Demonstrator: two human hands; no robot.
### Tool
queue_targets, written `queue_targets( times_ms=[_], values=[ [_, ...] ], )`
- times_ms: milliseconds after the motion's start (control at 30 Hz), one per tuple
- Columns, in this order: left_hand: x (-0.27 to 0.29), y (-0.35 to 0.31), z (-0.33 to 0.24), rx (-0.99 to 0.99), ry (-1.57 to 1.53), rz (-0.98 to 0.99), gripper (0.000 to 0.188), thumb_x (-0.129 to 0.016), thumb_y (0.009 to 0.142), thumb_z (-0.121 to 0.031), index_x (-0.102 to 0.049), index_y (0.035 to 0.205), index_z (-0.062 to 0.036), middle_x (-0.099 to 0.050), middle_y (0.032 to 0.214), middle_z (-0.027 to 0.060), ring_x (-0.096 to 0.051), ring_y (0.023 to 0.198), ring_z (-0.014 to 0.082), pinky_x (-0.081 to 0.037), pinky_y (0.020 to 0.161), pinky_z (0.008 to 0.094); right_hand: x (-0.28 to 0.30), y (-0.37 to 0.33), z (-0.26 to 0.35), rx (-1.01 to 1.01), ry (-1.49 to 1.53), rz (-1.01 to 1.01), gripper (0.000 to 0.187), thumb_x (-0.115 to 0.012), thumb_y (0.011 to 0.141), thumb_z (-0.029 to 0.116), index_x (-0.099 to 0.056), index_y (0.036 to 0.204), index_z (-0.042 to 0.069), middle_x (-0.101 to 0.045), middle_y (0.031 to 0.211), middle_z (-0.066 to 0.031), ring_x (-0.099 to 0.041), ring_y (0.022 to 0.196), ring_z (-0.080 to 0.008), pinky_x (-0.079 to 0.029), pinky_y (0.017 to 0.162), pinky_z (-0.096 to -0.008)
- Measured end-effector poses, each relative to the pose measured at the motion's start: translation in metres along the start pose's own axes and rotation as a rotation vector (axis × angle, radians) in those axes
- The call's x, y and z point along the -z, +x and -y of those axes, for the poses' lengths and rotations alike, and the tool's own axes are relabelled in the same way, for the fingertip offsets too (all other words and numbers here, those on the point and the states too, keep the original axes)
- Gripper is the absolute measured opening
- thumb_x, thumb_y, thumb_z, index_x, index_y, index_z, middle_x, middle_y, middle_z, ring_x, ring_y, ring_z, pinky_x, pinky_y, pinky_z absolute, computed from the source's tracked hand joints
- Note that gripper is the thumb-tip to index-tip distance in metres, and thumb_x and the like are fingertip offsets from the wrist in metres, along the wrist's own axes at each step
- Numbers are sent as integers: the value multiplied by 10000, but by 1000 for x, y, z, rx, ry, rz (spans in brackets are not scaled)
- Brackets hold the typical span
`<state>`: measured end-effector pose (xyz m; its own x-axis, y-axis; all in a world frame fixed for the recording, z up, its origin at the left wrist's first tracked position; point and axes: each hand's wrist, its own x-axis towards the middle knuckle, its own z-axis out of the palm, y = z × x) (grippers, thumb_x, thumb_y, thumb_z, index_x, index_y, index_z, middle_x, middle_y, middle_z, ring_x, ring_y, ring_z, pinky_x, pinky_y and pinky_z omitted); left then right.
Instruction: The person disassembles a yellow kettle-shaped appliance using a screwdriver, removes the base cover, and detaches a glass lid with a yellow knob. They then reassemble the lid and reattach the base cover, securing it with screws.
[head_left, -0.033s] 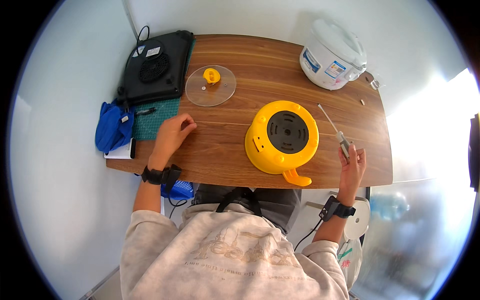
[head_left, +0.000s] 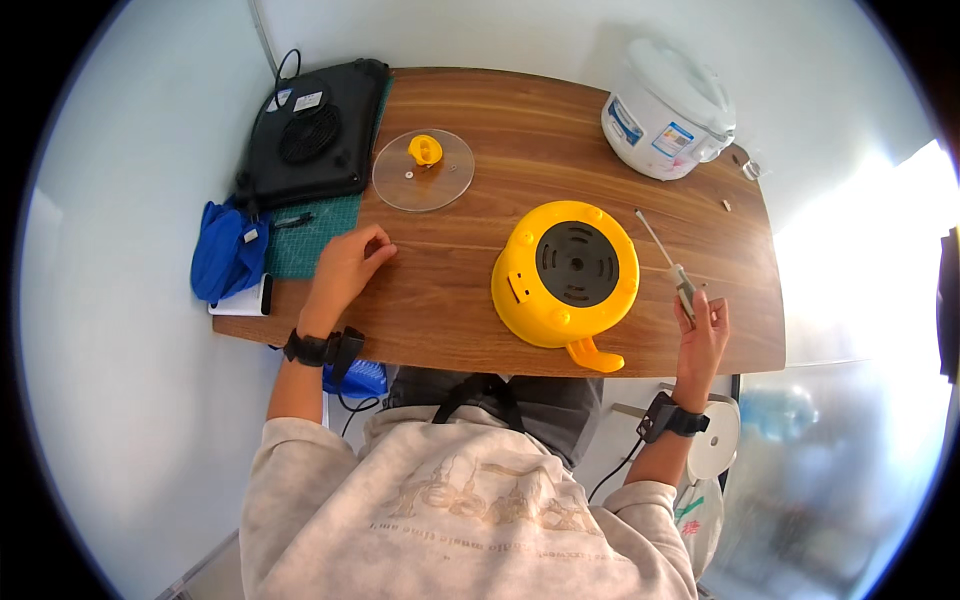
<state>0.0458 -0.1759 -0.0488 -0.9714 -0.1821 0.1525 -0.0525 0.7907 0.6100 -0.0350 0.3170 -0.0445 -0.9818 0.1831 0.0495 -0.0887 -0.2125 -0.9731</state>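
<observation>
A screwdriver (head_left: 668,256) with a grey handle and long metal shaft is gripped in my right hand (head_left: 703,330), its tip pointing toward the far side of the table. To its left a yellow electric pot (head_left: 517,307) stands upside down, black vented base plate (head_left: 577,263) facing up and yellow handle (head_left: 595,356) toward me. The screwdriver and pot are apart. My left hand (head_left: 348,265) rests on the table left of the pot, fingers loosely curled, with nothing visible in them. Beyond it lies a round glass lid (head_left: 440,192) bearing a yellow knob piece (head_left: 425,150) and small loose parts.
A white rice cooker (head_left: 665,115) stands at the far right of the wooden table (head_left: 500,130). At the left, a black appliance (head_left: 310,140) with a fan grille lies on a green cutting mat (head_left: 328,236), near a blue cloth bag (head_left: 228,255). Small bits lie by the right edge.
</observation>
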Motion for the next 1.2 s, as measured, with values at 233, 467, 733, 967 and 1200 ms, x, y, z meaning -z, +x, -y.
queue_targets(
  times_ms=[233,467,733,967,1200],
  values=[
    [-7,10,4,25,-1,19,157,-759,881,-147,-652,876,-32,-688,760,105,-662,688,219,-500,611,325,-1,7,-33,-2,-146,62,304,-712,966,114,-438,836,97,-577,862,-7,-636,887,-129,-550,845,-255],
    [-10,15,11,47,-52,-26,118,-750,883,-119,-677,929,-39,-705,803,102,-669,706,215,-515,637,319,-18,9,-37,162,-433,8,384,-815,864,117,-435,824,78,-504,805,22,-442,729,-73,-378,632,-233],
    [-7,18,15,-24,-10,-12,153,-739,883,-88,-684,1016,-38,-693,892,111,-647,764,214,-510,694,317,-18,14,-52,343,-789,-20,307,-818,789,76,-547,922,20,-559,860,-93,-564,740,-226,-491,713,-333],
    [0,20,4,-9,-2,27,180,-727,909,-139,-673,1052,-44,-684,917,118,-654,796,244,-523,714,335,-26,6,-37,393,-1032,51,270,-763,807,63,-609,1026,36,-613,1032,-149,-627,933,-362,-520,817,-419],
    [20,27,-72,-153,-46,116,208,-691,949,-176,-669,1117,-55,-644,1027,103,-650,942,236,-521,819,317,-29,0,-29,431,-1095,134,341,-738,839,78,-619,1157,49,-603,1151,-170,-617,1030,-402,-522,866,-449]
  ],
)
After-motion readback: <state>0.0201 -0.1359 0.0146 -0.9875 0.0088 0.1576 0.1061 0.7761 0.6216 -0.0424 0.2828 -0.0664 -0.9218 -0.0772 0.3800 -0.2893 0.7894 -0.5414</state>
